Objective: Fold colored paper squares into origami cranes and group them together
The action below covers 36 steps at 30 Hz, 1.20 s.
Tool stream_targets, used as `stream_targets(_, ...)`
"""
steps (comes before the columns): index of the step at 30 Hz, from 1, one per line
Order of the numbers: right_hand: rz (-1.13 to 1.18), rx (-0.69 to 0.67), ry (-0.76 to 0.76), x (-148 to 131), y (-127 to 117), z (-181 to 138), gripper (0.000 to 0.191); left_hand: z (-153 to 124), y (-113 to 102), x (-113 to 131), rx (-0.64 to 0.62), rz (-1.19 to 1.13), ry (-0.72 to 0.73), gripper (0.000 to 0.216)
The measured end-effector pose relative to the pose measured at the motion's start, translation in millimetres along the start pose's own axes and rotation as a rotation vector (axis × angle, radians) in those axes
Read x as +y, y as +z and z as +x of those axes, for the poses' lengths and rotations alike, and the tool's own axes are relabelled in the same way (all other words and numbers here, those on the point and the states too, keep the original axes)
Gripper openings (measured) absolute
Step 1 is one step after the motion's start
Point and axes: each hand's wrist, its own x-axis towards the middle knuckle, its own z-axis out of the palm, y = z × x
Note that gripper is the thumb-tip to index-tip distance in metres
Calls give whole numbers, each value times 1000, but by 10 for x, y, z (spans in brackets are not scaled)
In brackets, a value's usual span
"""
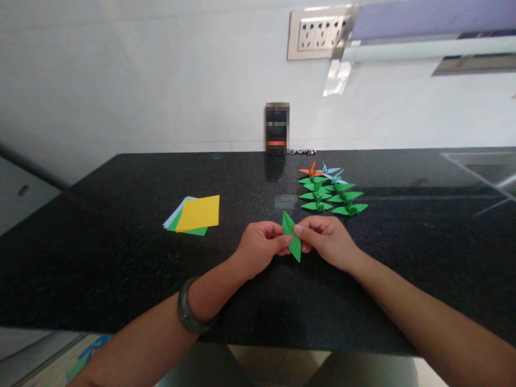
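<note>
The left hand (262,247) and the right hand (328,240) are both grasping a slim green folded paper (293,244), pinching it between thumbs and fingers from either side, and are holding it up just above the near middle of the black countertop (121,263). The paper is forming a narrow diamond; its long axis is running mostly away from the person, with the far tip leaning a little to the left and the near tip pointing toward the person and slightly right. Beyond the right hand, green paper cranes (350,208) are standing in two columns, with an orange crane (312,171) and two light blue cranes (336,177) sitting at the far end. Left of the hands, a yellow sheet (199,213) is lying on top of green and pale blue sheets, which are fanning out beneath it. A dark bangle (186,309) is circling the left wrist.
</note>
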Motion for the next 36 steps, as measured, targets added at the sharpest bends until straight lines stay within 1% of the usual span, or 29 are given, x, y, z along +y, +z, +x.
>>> stream_targets(2,30,-18,3,-5,1,-1,32,2,-2,9,14,-33,4,28)
stream_targets(6,27,-7,-14,-12,11,-10,30,4,-2,13,48,-74,34,26)
stream_targets(10,21,-5,-35,-3,12,-19,26,3,-8,2,8,-49,61,23)
stream_targets(12,18,-27,-11,11,8,-17,24,4,-19,-4,17,14,82,22)
stream_targets(15,12,-62,27,33,-1,-4,22,5,-44,-3,57,172,138,19)
stream_targets(18,86,-42,6,51,0,17,23,0,-67,9,74,337,207,21)
stream_targets(20,120,-40,-20,62,9,28,26,-5,-75,10,47,402,230,24)
stream_targets(22,117,-54,-27,67,21,33,26,-6,-79,-2,-9,432,229,26)
stream_targets(26,121,-29,15,36,38,17,26,-3,-77,-29,-89,413,202,25)
stream_targets(30,122,0,22,-2,42,-9,26,-8,-67,-14,-133,365,175,22)
stream_targets(33,166,-2,5,21,25,1,30,-20,-60,1,-158,325,138,21)
stream_targets(36,256,64,2,56,-17,30,33,-35,-52,7,-156,302,114,22)
